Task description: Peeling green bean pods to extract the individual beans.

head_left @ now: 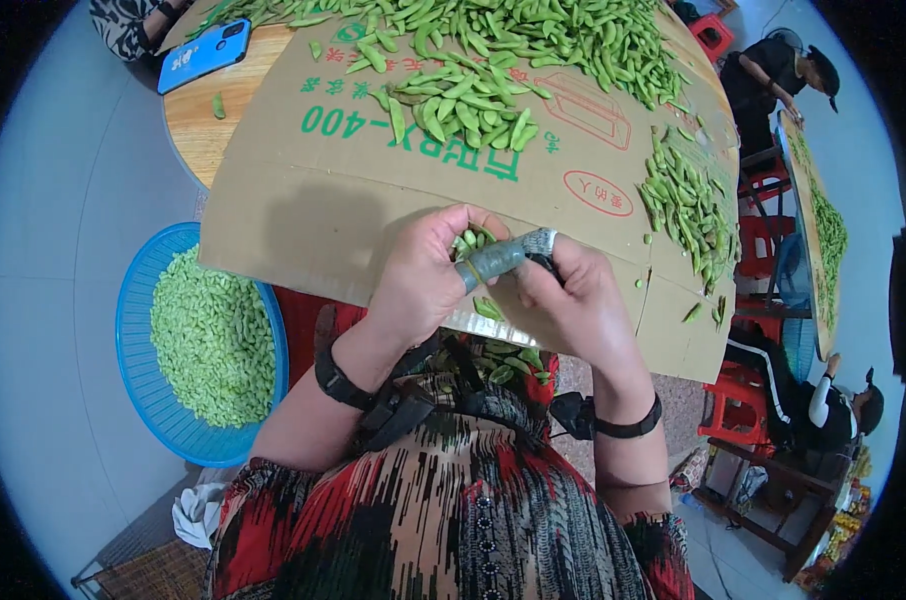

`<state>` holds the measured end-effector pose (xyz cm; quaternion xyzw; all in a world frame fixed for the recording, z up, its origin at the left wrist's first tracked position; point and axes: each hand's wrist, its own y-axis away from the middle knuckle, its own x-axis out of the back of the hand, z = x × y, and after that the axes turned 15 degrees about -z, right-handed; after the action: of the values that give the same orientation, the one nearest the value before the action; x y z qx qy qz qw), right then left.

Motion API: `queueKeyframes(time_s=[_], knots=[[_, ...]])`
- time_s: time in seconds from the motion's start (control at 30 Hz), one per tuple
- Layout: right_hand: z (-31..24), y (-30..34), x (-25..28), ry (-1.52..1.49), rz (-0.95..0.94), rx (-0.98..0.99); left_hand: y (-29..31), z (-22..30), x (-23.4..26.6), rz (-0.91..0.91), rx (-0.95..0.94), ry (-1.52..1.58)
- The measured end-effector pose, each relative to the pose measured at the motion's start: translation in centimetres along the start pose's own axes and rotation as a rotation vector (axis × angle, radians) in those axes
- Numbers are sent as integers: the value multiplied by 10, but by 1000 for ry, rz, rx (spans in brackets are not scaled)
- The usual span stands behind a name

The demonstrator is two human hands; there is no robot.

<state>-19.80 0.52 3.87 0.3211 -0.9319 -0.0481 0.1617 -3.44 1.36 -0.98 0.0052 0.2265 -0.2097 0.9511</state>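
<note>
Over the near edge of the cardboard, my left hand (425, 262) is curled around several green beans (470, 241), whose tops show between the fingers. My right hand (578, 295) meets it, fingers bent and pressed together; whatever they pinch is hidden. A grey-green finger cover (493, 262) with a yellow band spans the gap between both hands. Beyond them lies a small pile of green soybean pods (463, 105) on the flattened cardboard (303, 215). Below my hands, loose pods or empty shells (513, 362) rest near my lap.
A blue basket (133, 330) of shelled beans (213, 340) stands at my left. A larger pod heap (533, 35) covers the far side, with another (688, 205) at right. A blue phone (205, 55) lies far left. People sit by a second table (808, 200) at right, near red stools.
</note>
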Motion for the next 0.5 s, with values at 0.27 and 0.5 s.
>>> queueKeyframes(time_s=[0.27,0.5], knots=[[7,-11,-7,-103,32,21,0,10,4,-23,42,231],[-9,-22,-16,833,158,237,-3,9,4,132,-8,380]])
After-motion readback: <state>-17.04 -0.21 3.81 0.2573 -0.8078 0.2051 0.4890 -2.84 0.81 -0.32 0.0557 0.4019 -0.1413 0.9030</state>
